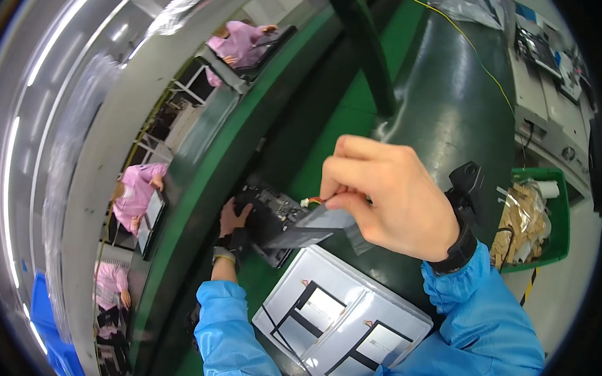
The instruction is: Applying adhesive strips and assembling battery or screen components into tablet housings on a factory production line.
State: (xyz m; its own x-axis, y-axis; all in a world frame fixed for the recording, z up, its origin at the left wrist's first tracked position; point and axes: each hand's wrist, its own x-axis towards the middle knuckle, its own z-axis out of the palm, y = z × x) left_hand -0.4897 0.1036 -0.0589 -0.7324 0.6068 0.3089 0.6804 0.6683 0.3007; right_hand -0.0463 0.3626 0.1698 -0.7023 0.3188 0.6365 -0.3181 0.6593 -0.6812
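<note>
My right hand (388, 194) is closed in a pinch above the green work surface, gripping a thin grey flat battery (306, 236) that hangs tilted. Red and yellow wires with a small white connector (307, 202) stick out beside my fingertips. A piece of translucent film (358, 238) shows below the thumb. Under and beyond the battery lies a black laptop base (269, 208) with its circuit board exposed. On its left side rests my left hand (232, 219), thumb and fingers apart. The battery and my right hand cover part of the base.
Near me stands a white tray (341, 263) with two flat batteries (320, 310) in its compartments; a black cable crosses it. A dark green post (366, 57) rises ahead. At right is a green bin (555, 241) of brown scraps. Co-workers in pink (140, 191) sit at left.
</note>
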